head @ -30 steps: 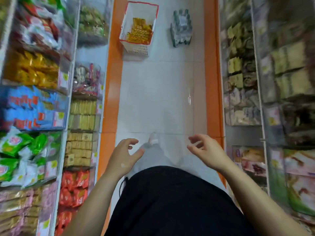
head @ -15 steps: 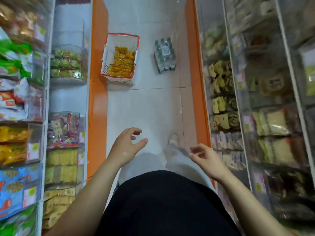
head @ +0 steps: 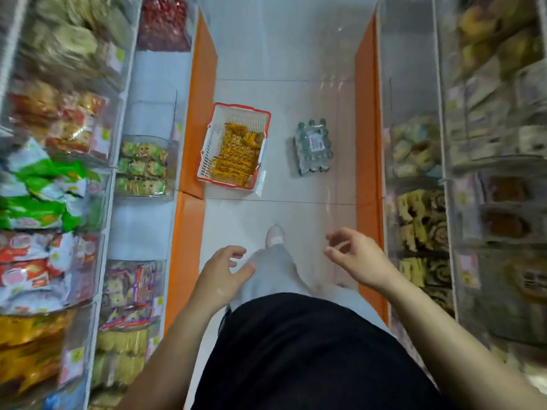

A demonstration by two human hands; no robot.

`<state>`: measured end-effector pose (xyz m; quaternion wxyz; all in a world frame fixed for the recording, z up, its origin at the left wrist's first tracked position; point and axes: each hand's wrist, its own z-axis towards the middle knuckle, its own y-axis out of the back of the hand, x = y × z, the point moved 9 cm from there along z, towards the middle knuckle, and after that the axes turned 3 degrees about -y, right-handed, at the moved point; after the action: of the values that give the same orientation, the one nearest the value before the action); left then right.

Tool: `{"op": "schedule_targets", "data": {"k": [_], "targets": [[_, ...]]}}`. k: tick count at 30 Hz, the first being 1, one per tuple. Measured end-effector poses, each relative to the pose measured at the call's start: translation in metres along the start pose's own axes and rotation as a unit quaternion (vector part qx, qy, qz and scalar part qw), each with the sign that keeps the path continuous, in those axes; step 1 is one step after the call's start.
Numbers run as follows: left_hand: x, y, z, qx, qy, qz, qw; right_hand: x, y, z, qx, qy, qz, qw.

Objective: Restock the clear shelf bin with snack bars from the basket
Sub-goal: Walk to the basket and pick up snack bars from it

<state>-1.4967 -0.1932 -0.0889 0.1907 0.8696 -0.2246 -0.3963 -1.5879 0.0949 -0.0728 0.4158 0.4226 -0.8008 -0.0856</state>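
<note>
A white slatted plastic basket with a red rim (head: 207, 155) sits on the pale tiled floor (head: 284, 208), its left edge just beside the orange base strip (head: 196, 113) of the left-hand shelving. Inside it lie the snack bars in yellow-orange foil wrappers (head: 236, 155), packed in rough rows towards the right and near side, with bare basket bottom showing on the left. A shrink-wrapped pack of small water bottles (head: 313, 146) stands near it to the right, apart from the basket.

Both hands are empty and well short of the basket. The left hand (head: 220, 276) has its fingers (head: 236, 251) loosely curled and spread; the right hand (head: 355, 261) likewise, fingers parted, pinching nothing.

The bars look light and small, so several should come up in one grab. Their foil is probably slick and crinkly, and the bars inside may snap if squeezed, so a gentle hold across the long sides of a stacked row seems best. Clear shelf bins (head: 145, 167) line the left shelving; which one wants restocking I cannot tell.
</note>
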Motion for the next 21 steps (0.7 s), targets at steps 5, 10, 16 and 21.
{"op": "schedule_targets", "data": {"k": [5,10,16,21], "targets": [[-0.086,0.036,0.094,0.038,-0.040,0.035,0.998,0.010,0.046,0.036,-0.009,-0.047,0.008,0.999],[-0.183,0.038,0.186,0.079,-0.079,0.052,0.992,-0.001,0.105,0.080,-0.024,-0.092,0.027,0.995],[-0.250,0.032,0.270,0.095,-0.069,0.079,0.990,0.013,0.186,0.173,-0.007,-0.080,-0.018,0.997],[-0.260,0.061,0.306,0.060,-0.013,0.016,0.998,0.072,0.253,0.259,0.030,-0.020,-0.063,0.997]]}}
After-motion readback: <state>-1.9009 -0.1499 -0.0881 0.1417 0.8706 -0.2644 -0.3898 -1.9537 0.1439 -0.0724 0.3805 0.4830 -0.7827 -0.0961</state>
